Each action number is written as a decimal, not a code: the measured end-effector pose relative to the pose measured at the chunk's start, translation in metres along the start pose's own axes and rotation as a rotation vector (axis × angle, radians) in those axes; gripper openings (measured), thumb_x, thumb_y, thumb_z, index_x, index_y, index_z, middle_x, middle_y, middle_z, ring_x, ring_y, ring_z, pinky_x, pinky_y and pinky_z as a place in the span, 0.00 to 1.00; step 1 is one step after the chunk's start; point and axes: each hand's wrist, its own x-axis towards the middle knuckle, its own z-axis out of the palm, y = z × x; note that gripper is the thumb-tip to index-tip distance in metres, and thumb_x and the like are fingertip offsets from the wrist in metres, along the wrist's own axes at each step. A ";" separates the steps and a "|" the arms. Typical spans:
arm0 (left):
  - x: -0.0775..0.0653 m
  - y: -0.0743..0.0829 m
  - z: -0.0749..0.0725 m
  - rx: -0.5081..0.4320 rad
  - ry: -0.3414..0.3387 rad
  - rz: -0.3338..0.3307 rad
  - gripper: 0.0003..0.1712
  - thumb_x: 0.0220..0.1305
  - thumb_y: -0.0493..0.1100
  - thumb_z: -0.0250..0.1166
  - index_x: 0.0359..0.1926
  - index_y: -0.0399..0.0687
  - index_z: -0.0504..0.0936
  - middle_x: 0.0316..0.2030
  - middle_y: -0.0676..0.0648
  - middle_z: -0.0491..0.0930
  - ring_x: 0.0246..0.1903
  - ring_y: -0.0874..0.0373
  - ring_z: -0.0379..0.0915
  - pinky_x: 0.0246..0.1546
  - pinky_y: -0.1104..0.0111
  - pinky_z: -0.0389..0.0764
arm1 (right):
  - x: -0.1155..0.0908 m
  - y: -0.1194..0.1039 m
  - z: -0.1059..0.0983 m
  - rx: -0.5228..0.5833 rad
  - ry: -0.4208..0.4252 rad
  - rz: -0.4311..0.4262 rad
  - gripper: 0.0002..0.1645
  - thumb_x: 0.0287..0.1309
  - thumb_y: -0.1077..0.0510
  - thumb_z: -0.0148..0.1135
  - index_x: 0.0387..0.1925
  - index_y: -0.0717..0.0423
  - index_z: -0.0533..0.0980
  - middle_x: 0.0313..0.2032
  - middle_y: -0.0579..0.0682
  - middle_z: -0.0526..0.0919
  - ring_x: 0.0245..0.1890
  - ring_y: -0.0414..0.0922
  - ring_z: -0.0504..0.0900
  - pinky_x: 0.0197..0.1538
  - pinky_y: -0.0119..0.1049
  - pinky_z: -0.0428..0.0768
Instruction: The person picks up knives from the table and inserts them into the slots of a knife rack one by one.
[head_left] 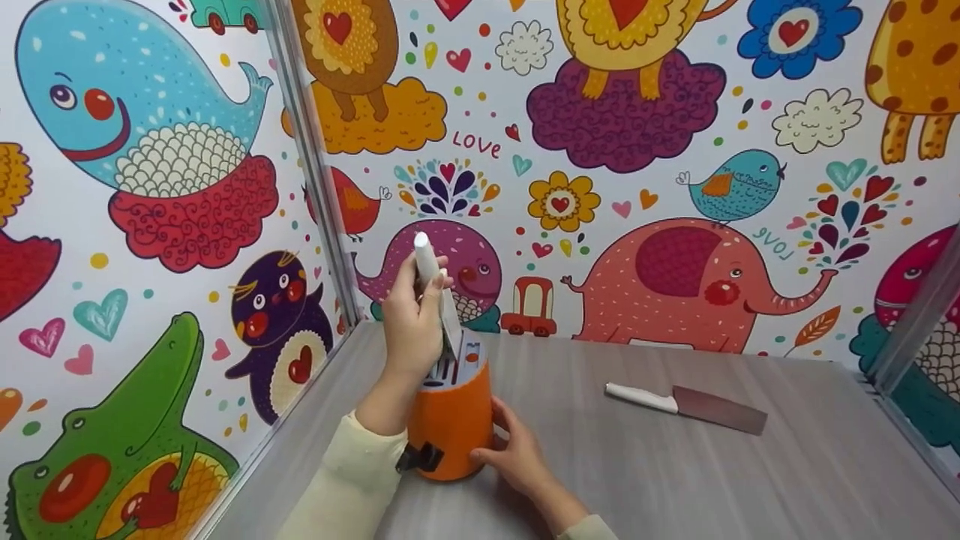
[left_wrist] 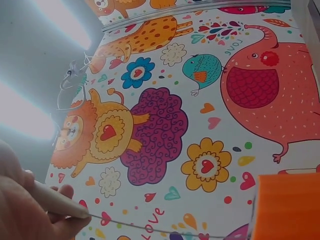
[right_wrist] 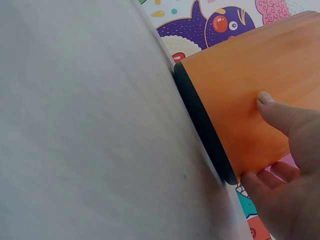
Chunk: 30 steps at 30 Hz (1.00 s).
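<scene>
An orange knife block (head_left: 452,427) with a pale slotted top stands upright on the table. My left hand (head_left: 415,311) grips a knife by its white handle (head_left: 426,255) above the block. The blade (head_left: 451,322) points down to the slots, its lower end at the block's top. In the left wrist view the thin blade (left_wrist: 150,228) runs from the handle (left_wrist: 60,202) toward the orange block. My right hand (head_left: 517,454) holds the block low on its right side. In the right wrist view the thumb (right_wrist: 280,114) lies on one face and the fingers curl around the side.
A cleaver (head_left: 686,405) with a white handle and broad dark blade lies flat on the grey wood-grain table (head_left: 600,472), right of the block. Cartoon-printed walls (head_left: 480,180) stand behind and at the sides. A black strap piece (head_left: 420,456) sits at my left wrist.
</scene>
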 end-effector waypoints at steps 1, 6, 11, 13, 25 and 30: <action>0.000 -0.002 0.002 -0.001 -0.006 -0.014 0.23 0.73 0.42 0.57 0.66 0.50 0.70 0.57 0.48 0.82 0.51 0.57 0.82 0.63 0.54 0.76 | 0.000 0.000 0.000 0.000 0.002 0.004 0.58 0.43 0.44 0.78 0.74 0.40 0.58 0.72 0.49 0.66 0.71 0.50 0.66 0.70 0.51 0.68; 0.005 -0.008 0.008 -0.013 -0.032 -0.115 0.25 0.74 0.43 0.56 0.69 0.52 0.66 0.59 0.48 0.80 0.54 0.55 0.81 0.65 0.50 0.73 | 0.000 0.000 0.001 -0.026 0.008 -0.002 0.57 0.44 0.43 0.77 0.74 0.39 0.58 0.72 0.48 0.67 0.71 0.50 0.67 0.70 0.51 0.68; 0.010 -0.014 0.014 -0.013 -0.042 -0.178 0.25 0.74 0.46 0.55 0.69 0.55 0.65 0.58 0.51 0.80 0.53 0.54 0.81 0.65 0.50 0.72 | 0.000 -0.001 0.001 -0.030 0.011 -0.006 0.56 0.43 0.42 0.77 0.73 0.35 0.59 0.71 0.45 0.67 0.71 0.49 0.67 0.70 0.51 0.68; 0.010 -0.018 0.017 0.001 -0.054 -0.187 0.25 0.74 0.46 0.55 0.69 0.54 0.65 0.57 0.50 0.80 0.52 0.54 0.81 0.65 0.51 0.72 | 0.000 -0.001 0.001 -0.024 0.010 -0.010 0.56 0.43 0.41 0.77 0.73 0.34 0.59 0.71 0.45 0.67 0.71 0.49 0.67 0.70 0.51 0.68; 0.006 -0.031 0.030 0.145 -0.108 -0.132 0.26 0.74 0.42 0.55 0.69 0.46 0.62 0.56 0.44 0.79 0.54 0.50 0.78 0.59 0.54 0.79 | 0.001 -0.003 0.002 -0.048 0.023 0.009 0.55 0.45 0.47 0.77 0.73 0.41 0.59 0.71 0.50 0.68 0.70 0.51 0.69 0.68 0.50 0.71; 0.001 -0.041 0.035 0.239 -0.173 -0.153 0.27 0.74 0.41 0.55 0.70 0.46 0.60 0.59 0.42 0.77 0.57 0.47 0.76 0.61 0.49 0.76 | 0.001 -0.003 0.002 -0.059 0.021 -0.026 0.55 0.45 0.48 0.78 0.73 0.43 0.59 0.71 0.52 0.68 0.69 0.52 0.70 0.67 0.50 0.72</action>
